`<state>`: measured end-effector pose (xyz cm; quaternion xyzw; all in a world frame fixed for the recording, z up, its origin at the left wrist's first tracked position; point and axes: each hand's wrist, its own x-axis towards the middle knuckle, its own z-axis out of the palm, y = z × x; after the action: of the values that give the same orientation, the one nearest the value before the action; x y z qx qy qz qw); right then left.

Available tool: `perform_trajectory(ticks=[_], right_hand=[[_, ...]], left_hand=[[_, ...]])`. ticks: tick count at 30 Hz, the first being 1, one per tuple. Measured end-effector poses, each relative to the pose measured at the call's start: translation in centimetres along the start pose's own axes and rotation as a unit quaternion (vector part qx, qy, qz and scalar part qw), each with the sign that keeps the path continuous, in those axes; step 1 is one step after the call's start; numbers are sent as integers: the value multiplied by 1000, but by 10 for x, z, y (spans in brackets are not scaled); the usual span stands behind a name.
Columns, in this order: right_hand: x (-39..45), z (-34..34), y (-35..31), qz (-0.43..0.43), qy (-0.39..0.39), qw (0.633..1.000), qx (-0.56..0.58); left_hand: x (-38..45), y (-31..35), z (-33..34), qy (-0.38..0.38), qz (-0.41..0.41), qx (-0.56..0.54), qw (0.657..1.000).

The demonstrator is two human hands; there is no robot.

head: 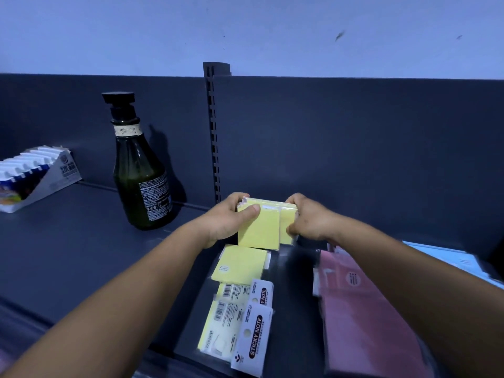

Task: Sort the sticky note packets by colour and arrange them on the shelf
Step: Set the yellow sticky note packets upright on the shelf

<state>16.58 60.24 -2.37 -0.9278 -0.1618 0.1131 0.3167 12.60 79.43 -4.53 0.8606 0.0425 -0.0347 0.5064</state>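
A stack of yellow sticky note packets (260, 227) stands on edge near the back of the dark shelf (81, 241). My left hand (229, 216) grips its left side with the thumb across the front. My right hand (308, 219) grips its right side. In front of the stack lie three more yellow packets (240, 266) in a row toward me, two showing white "STICKY NOTE" header cards (255, 342). Pink packets (360, 317) lie in a row to the right, partly under my right forearm. Blue packets (458, 260) lie at the far right.
A dark green bottle (141, 173) with a black pump cap stands left of the hands. A white display box of small cartons (35, 178) sits at far left. A slotted upright (214, 132) divides the shelf's back panel.
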Motion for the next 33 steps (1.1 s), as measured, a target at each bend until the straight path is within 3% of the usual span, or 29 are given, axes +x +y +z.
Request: perform_trajectory(ticks=[10, 16, 26, 33], right_hand=[[11, 3, 0, 59, 14, 997, -37], [21, 1, -3, 82, 107, 991, 10], [27, 2, -4, 104, 152, 981, -58], [25, 3, 2, 93, 129, 982, -101]], left_hand=[[9, 2, 0, -54, -17, 32, 998], [19, 6, 1, 48, 29, 40, 998], [36, -3, 9, 133, 31, 19, 990], [39, -4, 13, 143, 15, 103, 984]])
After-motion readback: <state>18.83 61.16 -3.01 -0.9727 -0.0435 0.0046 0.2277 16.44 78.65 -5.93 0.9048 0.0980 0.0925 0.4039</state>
